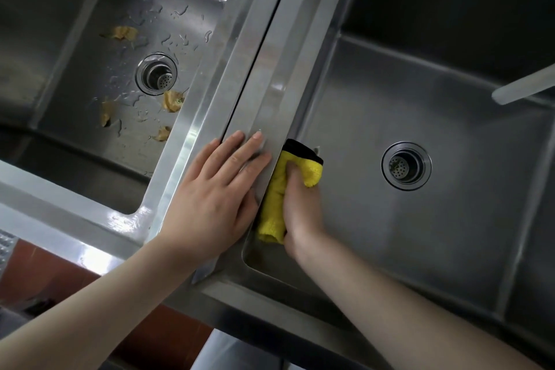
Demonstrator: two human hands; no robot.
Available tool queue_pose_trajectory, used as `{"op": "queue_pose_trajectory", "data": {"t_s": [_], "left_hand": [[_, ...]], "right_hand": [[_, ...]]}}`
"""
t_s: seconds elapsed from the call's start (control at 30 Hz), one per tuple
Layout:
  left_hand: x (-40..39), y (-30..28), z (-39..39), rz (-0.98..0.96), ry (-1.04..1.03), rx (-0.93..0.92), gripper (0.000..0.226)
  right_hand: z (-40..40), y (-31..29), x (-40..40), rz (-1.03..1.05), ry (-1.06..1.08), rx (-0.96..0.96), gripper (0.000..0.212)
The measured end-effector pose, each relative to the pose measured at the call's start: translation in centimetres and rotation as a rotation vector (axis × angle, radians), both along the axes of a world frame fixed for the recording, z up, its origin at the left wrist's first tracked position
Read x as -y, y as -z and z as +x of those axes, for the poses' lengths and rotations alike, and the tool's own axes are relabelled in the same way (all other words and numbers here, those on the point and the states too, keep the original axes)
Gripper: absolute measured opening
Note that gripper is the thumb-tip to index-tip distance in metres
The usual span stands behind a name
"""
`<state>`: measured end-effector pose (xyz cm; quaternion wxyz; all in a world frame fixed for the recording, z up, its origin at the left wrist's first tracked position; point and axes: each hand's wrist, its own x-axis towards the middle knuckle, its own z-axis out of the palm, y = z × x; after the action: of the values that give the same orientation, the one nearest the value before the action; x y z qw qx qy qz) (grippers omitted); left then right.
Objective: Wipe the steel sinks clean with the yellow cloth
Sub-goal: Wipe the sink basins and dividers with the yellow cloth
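Two steel sinks sit side by side. The left sink is wet and holds several yellowish scraps around its drain. The right sink looks dry and bare. My right hand grips the yellow cloth, which has a black edge, and holds it against the right sink's left inner wall just below the rim. My left hand lies flat with straight fingers on the steel divider between the sinks, right beside the cloth.
Each basin has a round strainer drain, the left drain and the right drain. A pale spout reaches in over the right sink from the right edge. Red-brown floor shows below the front rim.
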<state>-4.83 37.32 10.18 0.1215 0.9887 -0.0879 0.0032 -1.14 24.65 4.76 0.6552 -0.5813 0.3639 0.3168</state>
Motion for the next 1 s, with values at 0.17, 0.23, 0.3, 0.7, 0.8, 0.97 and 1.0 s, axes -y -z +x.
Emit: {"op": "queue_pose_trajectory", "data": {"t_s": [0.17,0.23,0.3,0.7,0.8,0.97,1.0], "left_hand": [[0.0,-0.1,0.0,-0.005,-0.001,-0.009,0.045],[0.0,-0.1,0.0,-0.007,-0.003,-0.007,0.045],[0.0,-0.1,0.0,-0.005,-0.003,-0.002,0.044],[0.1,-0.2,0.1,0.004,-0.012,-0.013,0.047],[0.1,-0.3,0.1,0.017,-0.007,-0.021,0.047],[0.0,-0.4,0.1,0.029,0.009,-0.051,0.048],[0.0,-0.4,0.1,0.032,0.009,-0.053,0.049]], "right_hand": [[-0.4,-3.4,0.8,0.055,0.012,0.017,0.028],[-0.7,-4.2,1.1,0.077,0.007,0.039,0.026],[-1.0,-4.6,1.2,0.083,-0.012,0.109,0.029],[-1.2,-2.0,-0.8,-0.047,0.012,0.36,0.024],[-1.0,-0.8,-1.0,-0.051,0.032,0.372,0.033],[0.2,1.9,-1.7,-0.109,0.018,0.381,0.043],[0.5,2.5,-1.7,-0.13,0.008,0.353,0.037]]}}
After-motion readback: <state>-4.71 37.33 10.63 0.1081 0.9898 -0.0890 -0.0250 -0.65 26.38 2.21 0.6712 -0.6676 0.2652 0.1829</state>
